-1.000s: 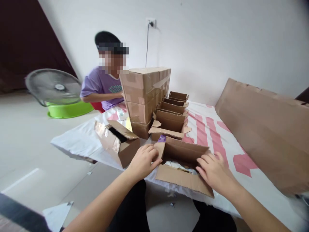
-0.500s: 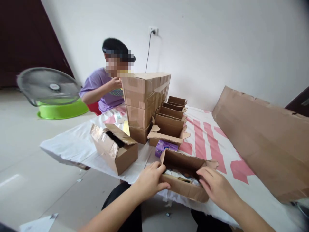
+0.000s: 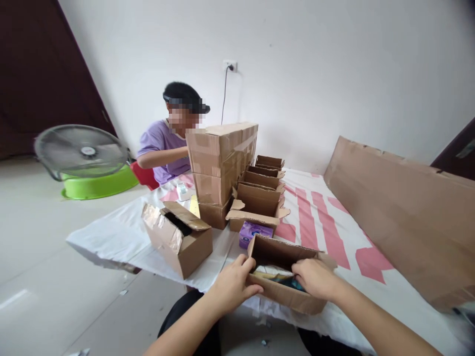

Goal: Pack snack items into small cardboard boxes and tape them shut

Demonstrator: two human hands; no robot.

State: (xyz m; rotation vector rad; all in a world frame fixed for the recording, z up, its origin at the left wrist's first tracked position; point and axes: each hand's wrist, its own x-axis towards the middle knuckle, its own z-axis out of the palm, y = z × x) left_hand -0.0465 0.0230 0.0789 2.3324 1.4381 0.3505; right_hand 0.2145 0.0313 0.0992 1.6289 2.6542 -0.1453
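Note:
An open cardboard box (image 3: 287,296) lies at the near table edge, tilted slightly in view. Its left end is gripped by my left hand (image 3: 237,282), thumb outside the near wall and fingers over the rim. Inside are flat, colourful packets or papers (image 3: 272,271), pale, yellowish and blue; their kind is unclear. My right hand (image 3: 315,278) reaches over the right part of the box, its fingers closed and dipped among the contents, fingertips hidden. Just behind the box stands a small purple box (image 3: 255,234).
Several open cardboard boxes (image 3: 258,199) stand in a row behind. Left of them rises a stack of taped cartons (image 3: 210,190), and a half-open carton (image 3: 195,252) sits nearer. A large cardboard panel (image 3: 401,212) bounds the right. A person (image 3: 163,148) sits across the table.
My right hand has moved left and deeper into the box, and the contents have shifted, showing pale and blue surfaces. My left hand keeps its hold. The other person's hand has lowered.

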